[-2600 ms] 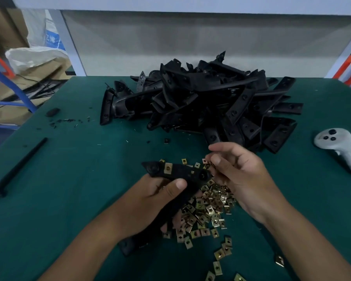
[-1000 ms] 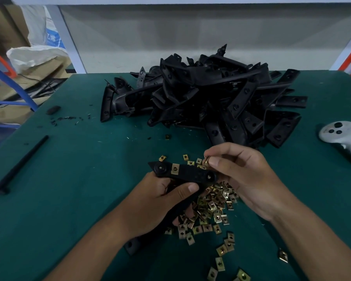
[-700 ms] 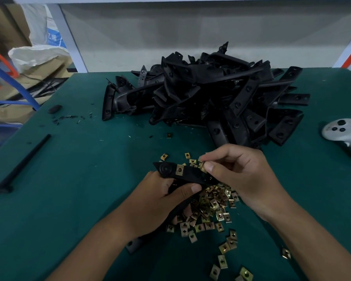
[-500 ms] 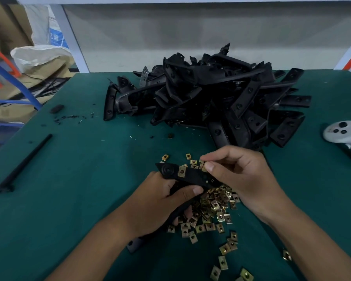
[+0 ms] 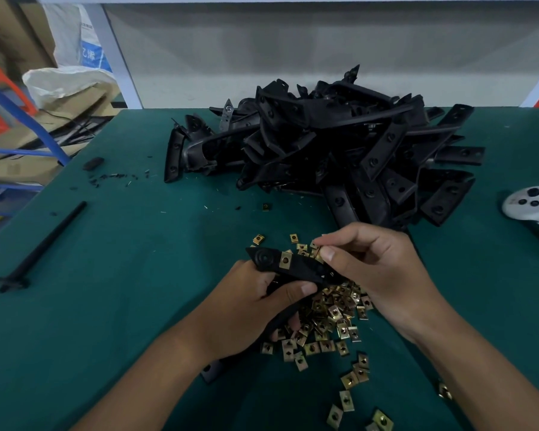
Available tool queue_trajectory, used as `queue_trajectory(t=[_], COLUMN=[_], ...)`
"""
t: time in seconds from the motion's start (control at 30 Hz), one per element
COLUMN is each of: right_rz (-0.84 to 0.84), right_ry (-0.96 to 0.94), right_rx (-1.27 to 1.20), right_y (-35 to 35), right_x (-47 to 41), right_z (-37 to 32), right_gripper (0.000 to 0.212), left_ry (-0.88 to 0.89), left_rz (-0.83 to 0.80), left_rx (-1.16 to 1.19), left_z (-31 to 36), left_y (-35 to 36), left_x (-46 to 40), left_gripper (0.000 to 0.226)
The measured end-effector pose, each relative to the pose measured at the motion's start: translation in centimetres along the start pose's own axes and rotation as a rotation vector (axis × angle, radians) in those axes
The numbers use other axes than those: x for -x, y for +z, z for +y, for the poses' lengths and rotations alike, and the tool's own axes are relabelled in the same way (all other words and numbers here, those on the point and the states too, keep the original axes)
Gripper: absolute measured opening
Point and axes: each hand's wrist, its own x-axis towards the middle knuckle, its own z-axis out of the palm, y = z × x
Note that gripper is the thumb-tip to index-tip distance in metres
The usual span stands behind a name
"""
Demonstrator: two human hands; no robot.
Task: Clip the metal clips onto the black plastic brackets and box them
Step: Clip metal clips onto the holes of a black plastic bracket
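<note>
Green mat-covered table [image 5: 106,275] against plain grey wall [image 5: 293,42]. White frame post [image 5: 114,57] back left; cardboard boxes [image 5: 10,35], white sack [image 5: 66,82], blue rack tubing [image 5: 22,119] beyond. Dim light.

Print is carried only by the white sack [image 5: 84,42] standing at the back left, beyond the bench: on its blue panel one white character resembling "乙" can be made out, followed by a second character too blurred to be read. Smaller lines above it are illegible. No other lettering or numbers can be read.
</note>
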Motion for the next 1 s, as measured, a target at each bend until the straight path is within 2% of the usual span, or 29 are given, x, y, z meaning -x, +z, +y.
queue_trajectory(t=[0.13, 0.3, 0.47, 0.63, 0.83, 1.0], right_rz=[-0.018, -0.037, -0.108, -0.212, -0.139, -0.018], right_ry=[-0.032, -0.107, -0.104, -0.075, -0.117, -0.182], right_rx=[0.021, 0.17, 0.296, 0.285, 0.304, 0.404], right_y=[-0.2, -0.6, -1.4, -1.6, -1.0, 0.2], right_x=[-0.1, 0.1, 0.0, 0.4, 0.7, 1.1], right_z=[0.1, 0.1, 0.0, -0.3, -0.6, 0.1], right_gripper=[0.009, 0.011, 0.011, 0.022, 0.015, 0.025], left_ry=[0.027, 0.062, 0.155, 0.138, 0.142, 0.132], left_rz=[0.013, 0.021, 0.047, 0.044, 0.079, 0.157], left_rx=[-0.015, -0.081, -0.213, -0.302, -0.218, -0.15], left_z=[-0.1, 0.0, 0.6, 0.3, 0.1, 0.4], left_y=[-0.1, -0.3, -0.5, -1.2, -0.9, -0.8], left_x=[0.0, 0.0, 0.0, 0.2, 0.0, -0.2], left_gripper=[0.014, 0.014, 0.016, 0.013, 0.021, 0.017])
